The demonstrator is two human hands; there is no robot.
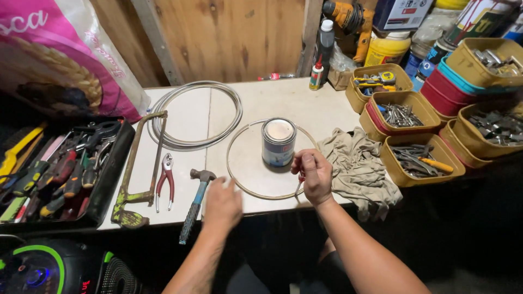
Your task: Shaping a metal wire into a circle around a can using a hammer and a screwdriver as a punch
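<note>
White bench: wire loop pinched in right hand fingers.

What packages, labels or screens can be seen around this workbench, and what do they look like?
Big sack: far left, pink and white, grain picture.
Tin can: table centre, blue-and-white label, near the right hand.
Small bottle: back, white, red cap.
Yellow jar: back right.
Speaker display: bottom left, green ring, blue glow.

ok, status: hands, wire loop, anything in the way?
Right hand pinching the wire loop at its near edge. Left hand blurred, open, holds nothing, beside hammer. Paint can upright inside loop; rag close right.
</note>
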